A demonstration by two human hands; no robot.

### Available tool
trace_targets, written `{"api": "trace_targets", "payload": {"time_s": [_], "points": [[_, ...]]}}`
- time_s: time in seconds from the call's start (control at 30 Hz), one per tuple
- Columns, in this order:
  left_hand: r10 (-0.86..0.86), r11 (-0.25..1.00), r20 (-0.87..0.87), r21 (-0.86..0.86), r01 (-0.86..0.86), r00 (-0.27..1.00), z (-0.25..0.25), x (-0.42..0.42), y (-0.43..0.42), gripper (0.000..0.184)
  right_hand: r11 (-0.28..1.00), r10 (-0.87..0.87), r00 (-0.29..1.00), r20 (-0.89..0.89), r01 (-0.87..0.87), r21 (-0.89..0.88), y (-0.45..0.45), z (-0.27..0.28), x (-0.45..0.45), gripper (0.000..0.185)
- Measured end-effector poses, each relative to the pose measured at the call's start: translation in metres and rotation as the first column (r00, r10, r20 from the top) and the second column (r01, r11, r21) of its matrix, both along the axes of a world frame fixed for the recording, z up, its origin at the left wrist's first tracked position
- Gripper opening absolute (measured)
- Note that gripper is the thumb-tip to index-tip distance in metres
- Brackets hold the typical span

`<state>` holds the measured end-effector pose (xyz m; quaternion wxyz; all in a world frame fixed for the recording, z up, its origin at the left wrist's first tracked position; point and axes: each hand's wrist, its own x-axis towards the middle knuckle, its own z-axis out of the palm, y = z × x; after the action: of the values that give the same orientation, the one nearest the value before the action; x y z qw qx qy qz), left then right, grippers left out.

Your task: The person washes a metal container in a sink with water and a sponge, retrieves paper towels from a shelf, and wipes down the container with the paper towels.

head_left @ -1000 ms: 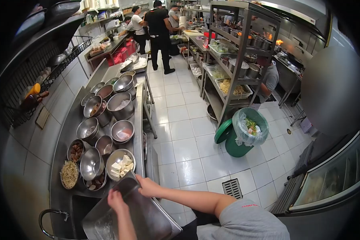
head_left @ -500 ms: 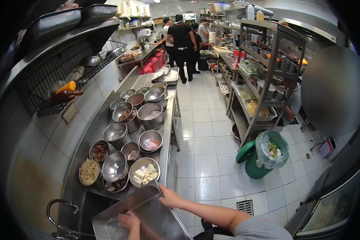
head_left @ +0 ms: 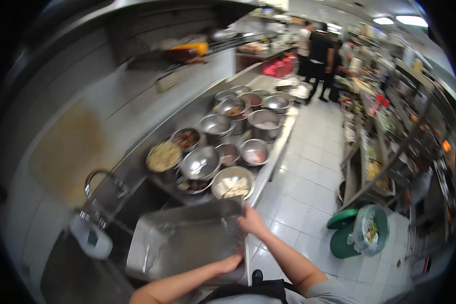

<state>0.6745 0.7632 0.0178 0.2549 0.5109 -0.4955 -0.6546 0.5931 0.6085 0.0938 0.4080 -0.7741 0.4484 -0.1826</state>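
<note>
A deep rectangular metal pan [head_left: 187,240] is tilted over the sink edge, its inside wet and shiny. My right hand [head_left: 250,222] is closed on the pan's right rim, near the far corner. Lower down, my left hand [head_left: 229,264] lies against the inner right side of the pan; its fingers are blurred. Just beyond the pan, a steel bowl [head_left: 233,183] holds pale white blocks. An empty-looking steel bowl [head_left: 200,163] and a bowl of pale strands [head_left: 163,156] stand to its left.
A faucet [head_left: 102,175] and a white bottle [head_left: 91,237] are by the sink [head_left: 137,205]. More bowls line the counter [head_left: 283,137]. A green bin [head_left: 343,242] stands on the floor at the right, near a metal shelf rack [head_left: 410,137]. Several people [head_left: 320,53] stand farther back.
The view has swung right and tilted. The pan has turned more level, showing its inside. My left hand has moved from the pan's left part to its right side; my right hand keeps the rim.
</note>
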Motion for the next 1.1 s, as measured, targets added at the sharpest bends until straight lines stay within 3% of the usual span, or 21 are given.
{"api": "trace_targets", "payload": {"time_s": [0.03, 0.07, 0.1, 0.13, 0.17, 0.2, 0.23, 0.27, 0.3, 0.33, 0.37, 0.43, 0.5, 0.6, 0.67, 0.73, 0.8, 0.9, 1.0, 1.07, 1.1], "points": [[-0.142, 0.986, 0.088, -0.08, 0.149, 0.986, 0.01, 0.002, 0.022, 0.053, 0.999, 0.023, 0.999, 0.027, -0.024, 0.034, -0.004, -0.005, 0.0, 0.06], [-0.216, 0.974, 0.024, -0.056, 0.217, 0.976, 0.021, 0.006, 0.04, 0.055, 0.999, -0.039, 0.999, -0.019, 0.04, 0.034, -0.002, -0.003, 0.002, 0.047], [-0.28, 0.96, -0.057, 0.009, 0.281, 0.958, 0.036, 0.011, 0.052, 0.057, 0.998, -0.021, 0.999, 0.025, 0.02, 0.065, -0.004, -0.005, 0.003, 0.046], [-0.332, 0.936, -0.131, 0.077, 0.344, 0.934, 0.049, 0.019, 0.06, 0.059, 0.965, -0.016, 1.0, -0.015, 0.019, 0.262, 0.005, 0.026, 0.004, 0.046], [-0.37, 0.91, -0.162, 0.135, 0.392, 0.915, 0.059, 0.028, 0.068, 0.061, 0.989, 0.008, 0.996, 0.092, 0.006, -0.145, 0.002, -0.006, 0.003, 0.045], [-0.403, 0.888, -0.144, 0.178, 0.424, 0.904, 0.065, 0.041, 0.076, 0.063, 0.989, 0.056, 0.988, 0.146, -0.035, -0.146, 0.008, 0.005, 0.004, 0.043], [-0.435, 0.884, -0.016, 0.185, 0.43, 0.901, 0.07, 0.054, 0.085, 0.061, 0.996, 0.082, 0.964, 0.253, -0.067, -0.065, 0.009, 0.001, 0.006, 0.041], [-0.426, 0.888, 0.036, 0.205, 0.411, 0.904, 0.058, 0.068, 0.096, 0.06, 0.995, 0.04, 0.985, 0.17, -0.054, 0.079, -0.001, -0.013, 0.007, 0.041], [-0.374, 0.866, 0.024, 0.367, 0.34, 0.927, 0.061, 0.087, 0.109, 0.057, 0.985, 0.029, 0.974, 0.224, -0.067, 0.161, 0.007, 0.0, 0.01, 0.04], [-0.386, 0.845, 0.155, 0.455, 0.281, 0.909, 0.016, 0.115, 0.126, 0.06, 0.995, 0.044, 0.958, 0.285, -0.068, 0.075, -0.002, -0.023, 0.012, 0.04], [-0.41, 0.858, 0.276, 0.44, 0.265, 0.869, 0.081, 0.134, 0.139, 0.063, 0.986, 0.039, 0.972, 0.231, -0.075, 0.148, 0.006, -0.006, 0.014, 0.041], [-0.408, 0.807, 0.551, 0.59, 0.006, 0.727, 0.072, 0.183, 0.176, 0.072, 0.974, 0.043, 0.974, 0.224, -0.091, 0.208, 0.016, 0.012, 0.02, 0.038], [-0.361, 0.72, 0.804, 0.562, -0.406, 0.472, 0.042, 0.221, 0.216, 0.079, 0.982, 0.077, 0.96, 0.271, -0.12, 0.144, 0.005, -0.005, 0.019, 0.036], [-0.087, 0.899, 0.995, 0.056, -0.434, -0.053, 0.03, 0.243, 0.25, 0.076, 0.978, 0.062, 0.942, 0.329, -0.124, 0.169, 0.005, -0.009, 0.019, 0.035], [0.197, 0.842, 0.977, -0.129, -0.525, 0.076, -0.03, 0.271, 0.26, 0.066, 0.982, 0.095, 0.941, 0.324, -0.141, 0.122, -0.001, -0.016, 0.013, 0.038], [0.325, 0.753, 0.931, -0.148, -0.642, 0.167, -0.063, 0.289, 0.257, 0.056, 0.986, 0.122, 0.939, 0.322, -0.152, 0.07, -0.001, -0.013, 0.016, 0.041], [0.307, 0.659, 0.917, -0.013, -0.752, 0.253, -0.078, 0.3, 0.249, 0.044, 0.975, 0.092, 0.95, 0.299, -0.147, 0.164, 0.007, 0.004, 0.015, 0.042], [0.407, 0.663, 0.889, -0.129, -0.737, 0.21, -0.084, 0.293, 0.248, 0.033, 0.976, 0.097, 0.955, 0.279, -0.146, 0.162, 0.012, 0.021, 0.017, 0.041], [0.539, 0.576, 0.824, -0.207, -0.791, 0.177, -0.091, 0.275, 0.244, 0.039, 0.984, 0.111, 0.936, 0.335, -0.15, 0.093, 0.028, 0.058, 0.024, 0.042], [0.571, 0.554, 0.807, -0.247, -0.795, 0.147, -0.1, 0.267, 0.236, 0.042, 0.986, 0.167, 0.942, 0.29, -0.154, -0.067, 0.038, 0.088, 0.032, 0.045], [0.618, 0.521, 0.773, -0.267, -0.811, 0.142, -0.104, 0.265, 0.229, 0.042, 0.967, 0.251, 0.896, 0.367, -0.247, -0.059, 0.022, 0.085, 0.033, 0.049]]}}
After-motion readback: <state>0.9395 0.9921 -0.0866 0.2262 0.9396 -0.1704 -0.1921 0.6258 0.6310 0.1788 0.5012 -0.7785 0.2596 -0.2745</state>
